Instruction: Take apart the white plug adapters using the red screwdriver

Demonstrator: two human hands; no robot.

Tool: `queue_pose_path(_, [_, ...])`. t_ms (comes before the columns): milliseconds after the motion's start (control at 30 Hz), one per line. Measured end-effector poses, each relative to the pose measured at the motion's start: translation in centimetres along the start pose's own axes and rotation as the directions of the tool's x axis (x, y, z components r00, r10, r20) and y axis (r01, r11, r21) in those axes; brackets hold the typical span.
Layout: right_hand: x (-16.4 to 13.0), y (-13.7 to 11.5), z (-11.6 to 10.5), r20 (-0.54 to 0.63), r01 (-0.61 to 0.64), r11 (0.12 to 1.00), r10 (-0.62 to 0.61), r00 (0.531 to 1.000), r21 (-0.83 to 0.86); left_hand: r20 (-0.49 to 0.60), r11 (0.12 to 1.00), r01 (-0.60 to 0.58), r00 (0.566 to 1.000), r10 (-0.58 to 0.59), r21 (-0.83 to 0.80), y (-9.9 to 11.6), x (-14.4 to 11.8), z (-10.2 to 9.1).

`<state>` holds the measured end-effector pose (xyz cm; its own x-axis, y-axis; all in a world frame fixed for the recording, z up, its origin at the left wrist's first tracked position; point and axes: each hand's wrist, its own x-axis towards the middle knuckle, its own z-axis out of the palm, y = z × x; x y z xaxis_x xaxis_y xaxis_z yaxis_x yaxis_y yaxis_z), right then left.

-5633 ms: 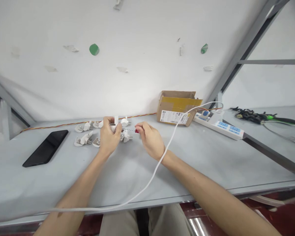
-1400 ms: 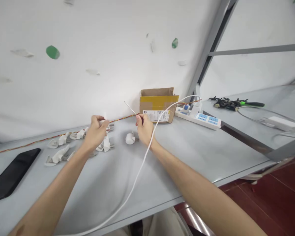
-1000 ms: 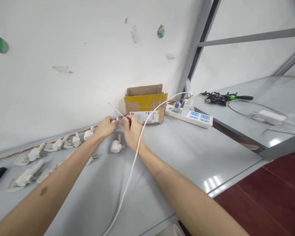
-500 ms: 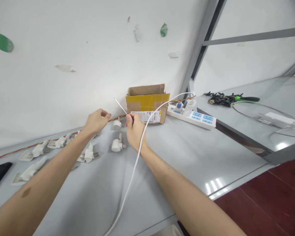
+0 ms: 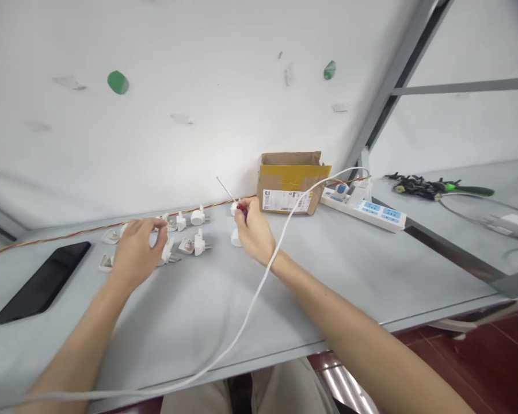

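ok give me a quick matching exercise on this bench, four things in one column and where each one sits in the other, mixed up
Things:
1. phone
2. cardboard box
3. power strip
4. screwdriver

Places:
a. held in the right hand, its thin shaft pointing up and to the left
b. lying flat at the left end of the table
c. against the wall at the back, just left of the power strip
d. at the right rear of the table, beside the grey post

Pairs: 1-b, 2-c, 3-d, 4-a
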<state>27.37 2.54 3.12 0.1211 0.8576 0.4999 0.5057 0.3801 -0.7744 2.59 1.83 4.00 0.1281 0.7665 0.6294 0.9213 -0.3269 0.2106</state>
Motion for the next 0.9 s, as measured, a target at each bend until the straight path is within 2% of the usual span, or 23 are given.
queue_pose_path(133, [-2.5,-2.0,1.6,0.145,0.035,0.993,-0.019,0.989,-0.113,0.044,0.995,-0.094,0.995,0.093,0.024,-0.3,-1.4,0.7])
queue_pose_path(200, [-3.1,-2.1,2.2,0.194,0.017,0.987,0.014,0.981,-0.157,0.116,0.992,-0.125,0.986,0.122,0.025,0.0,-1.5,0.9])
queue_pose_path(300, [-3.3,-1.5,2.7,0.200,0.012,0.979,0.030,0.979,-0.206,0.172,0.986,-0.164,0.972,0.158,0.021,0.7,-1.6,1.1])
queue_pose_path(400, [-3.3,-1.0,3.0,0.199,0.069,0.967,-0.019,0.980,-0.247,0.215,0.981,-0.192,0.960,0.181,0.031,1.2,-1.9,1.4])
queue_pose_path(567, [-4.3,-1.5,3.7,0.289,0.169,0.933,-0.075,0.954,-0.317,0.308,0.980,-0.191,0.937,0.166,0.055,1.3,-2.3,1.9])
queue_pose_path(733, [-4.7,-1.3,4.6,0.356,0.242,0.893,-0.101,0.929,-0.378,0.332,0.981,-0.186,0.930,0.157,0.059,1.5,-2.1,2.4])
queue_pose_path(900, [-4.3,-1.2,5.1,0.400,0.258,0.876,-0.083,0.913,-0.407,0.323,0.978,-0.208,0.926,0.194,0.008,1.9,-2.0,2.5])
